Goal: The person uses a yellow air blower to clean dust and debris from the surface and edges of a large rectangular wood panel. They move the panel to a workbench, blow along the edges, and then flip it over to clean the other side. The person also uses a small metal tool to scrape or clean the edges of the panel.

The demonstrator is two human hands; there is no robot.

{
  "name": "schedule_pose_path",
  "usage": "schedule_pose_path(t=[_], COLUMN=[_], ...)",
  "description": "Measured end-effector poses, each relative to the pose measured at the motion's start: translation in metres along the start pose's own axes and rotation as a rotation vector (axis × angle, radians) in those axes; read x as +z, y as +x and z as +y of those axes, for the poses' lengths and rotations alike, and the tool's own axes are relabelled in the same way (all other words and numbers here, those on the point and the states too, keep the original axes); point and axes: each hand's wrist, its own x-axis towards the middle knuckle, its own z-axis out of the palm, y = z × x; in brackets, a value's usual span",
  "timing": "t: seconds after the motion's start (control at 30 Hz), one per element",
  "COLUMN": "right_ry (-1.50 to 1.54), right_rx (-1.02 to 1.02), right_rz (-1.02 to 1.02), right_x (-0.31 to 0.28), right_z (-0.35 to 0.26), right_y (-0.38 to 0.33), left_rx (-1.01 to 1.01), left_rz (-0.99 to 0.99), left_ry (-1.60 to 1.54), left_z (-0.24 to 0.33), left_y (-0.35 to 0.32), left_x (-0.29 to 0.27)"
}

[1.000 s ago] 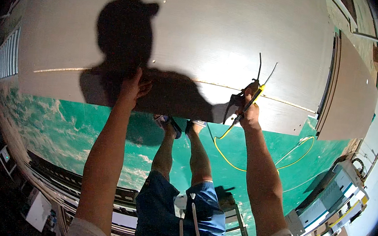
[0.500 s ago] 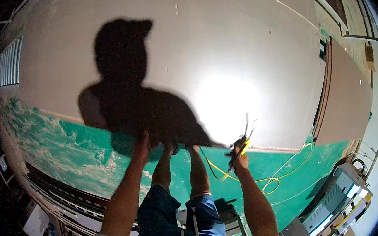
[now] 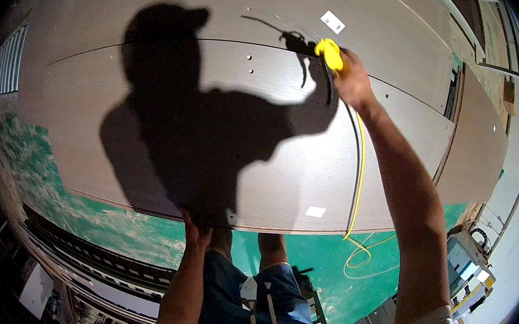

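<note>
My right hand (image 3: 356, 81) is raised over the far part of the brown panels, closed round a yellow air blow gun (image 3: 330, 54). A yellow air hose (image 3: 361, 165) hangs down from it across the panel to the floor. At the front edge of the near wood panel (image 3: 262, 193), my left hand (image 3: 198, 231) grips the edge, its fingers partly hidden in shadow. Small round holes and a white label (image 3: 315, 212) show on this panel. Behind it, past a dark seam, lies another brown panel (image 3: 394, 56) with a white label (image 3: 333, 22).
My shadow falls across the panels. Another stack of brown panels (image 3: 477, 139) stands at the right. Green floor (image 3: 300, 253) runs in front, with hose loops lying on it. A grey machine (image 3: 468, 263) is at the lower right, and dark metal rails (image 3: 100, 259) at the lower left.
My right hand has swung up and forward over the panels with the blow gun, drawing the hose along. The near panel's front edge now lies closer to me, with my left hand still at it.
</note>
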Motion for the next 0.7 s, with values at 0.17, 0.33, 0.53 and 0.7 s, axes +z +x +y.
schedule_pose_path(t=[0.17, 0.33, 0.53, 0.7], right_ry=[0.361, 0.336, 0.298, 0.028], right_rx=[0.253, 0.262, 0.038, 0.451], right_rz=[-0.699, -0.641, -0.375, -0.438], right_x=[0.036, -0.005, -0.202, -0.403], right_z=[-0.008, -0.025, -0.011, -0.113], right_y=[0.064, 0.061, -0.021, -0.085], left_rx=[0.010, -0.060, -0.245, -0.311], left_rz=[-0.039, -0.079, -0.247, -0.308], left_ry=[-0.177, -0.278, -0.067, 0.261], left_z=[-0.002, 0.011, 0.039, 0.036], left_y=[-0.003, -0.057, -0.253, -0.336], left_x=[0.014, 0.032, 0.040, 0.071])
